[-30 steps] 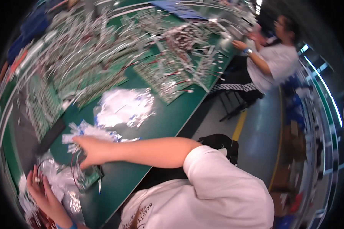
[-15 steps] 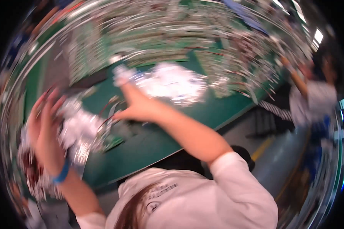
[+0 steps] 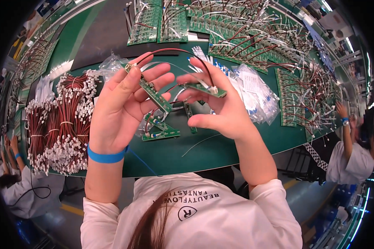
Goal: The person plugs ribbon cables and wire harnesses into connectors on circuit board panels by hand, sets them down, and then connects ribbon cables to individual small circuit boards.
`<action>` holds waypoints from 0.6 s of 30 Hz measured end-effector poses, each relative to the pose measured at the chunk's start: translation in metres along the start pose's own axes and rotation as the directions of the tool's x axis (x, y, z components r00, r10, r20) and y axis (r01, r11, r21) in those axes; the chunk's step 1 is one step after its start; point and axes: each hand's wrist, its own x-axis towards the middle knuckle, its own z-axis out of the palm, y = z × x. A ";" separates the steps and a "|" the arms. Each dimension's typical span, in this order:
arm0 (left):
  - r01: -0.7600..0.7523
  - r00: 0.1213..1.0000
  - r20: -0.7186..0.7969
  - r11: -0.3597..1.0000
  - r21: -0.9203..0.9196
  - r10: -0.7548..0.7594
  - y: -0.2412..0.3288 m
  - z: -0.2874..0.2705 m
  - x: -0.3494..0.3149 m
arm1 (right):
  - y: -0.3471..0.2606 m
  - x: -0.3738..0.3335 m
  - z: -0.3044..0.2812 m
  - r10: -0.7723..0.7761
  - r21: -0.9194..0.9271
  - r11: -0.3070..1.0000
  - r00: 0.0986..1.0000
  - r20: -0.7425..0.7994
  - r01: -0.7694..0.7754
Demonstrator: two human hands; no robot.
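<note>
My left hand (image 3: 115, 97) is raised over the green table, its thumb pressing the upper end of a narrow green circuit board (image 3: 157, 96) against the fingers. Opposite it, my right hand (image 3: 230, 112) has a second small circuit board (image 3: 207, 89) lying across its curled fingers, the thumb held apart from it. A red-and-black cable (image 3: 174, 50) arches between the two boards, with a pale flat cable (image 3: 158, 63) below it. Beneath my hands, several more small boards (image 3: 162, 135) lie on the table, partly hidden by my fingers.
Bundles of dark red cables with white plugs (image 3: 66, 120) lie at the left. A clear bag of white-and-blue cables (image 3: 255, 93) sits right of my right hand. Wired board panels (image 3: 237, 45) cover the far side. Co-workers (image 3: 349, 145) are at both sides.
The view has steadied and swung left. My hands, earlier apart and blurred over the table, are now raised facing each other, with a small circuit board in each.
</note>
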 end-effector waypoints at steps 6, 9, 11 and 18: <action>0.099 0.995 0.011 0.995 -0.019 -0.099 -0.002 -0.005 0.001 | -0.015 -0.004 -0.006 0.074 0.107 0.992 0.996 -0.058 -0.068; 0.221 0.968 0.112 0.975 0.037 -0.224 0.001 -0.010 -0.001 | -0.011 -0.005 -0.010 0.011 0.221 0.975 0.997 -0.081 0.007; 0.224 0.965 0.119 0.972 0.076 -0.232 0.002 -0.009 -0.002 | -0.008 -0.005 -0.015 -0.020 0.242 0.969 0.996 -0.092 0.042; 0.244 0.957 0.124 0.957 0.156 -0.264 -0.003 -0.002 -0.005 | -0.007 -0.003 -0.023 -0.186 0.258 0.941 0.970 -0.154 0.221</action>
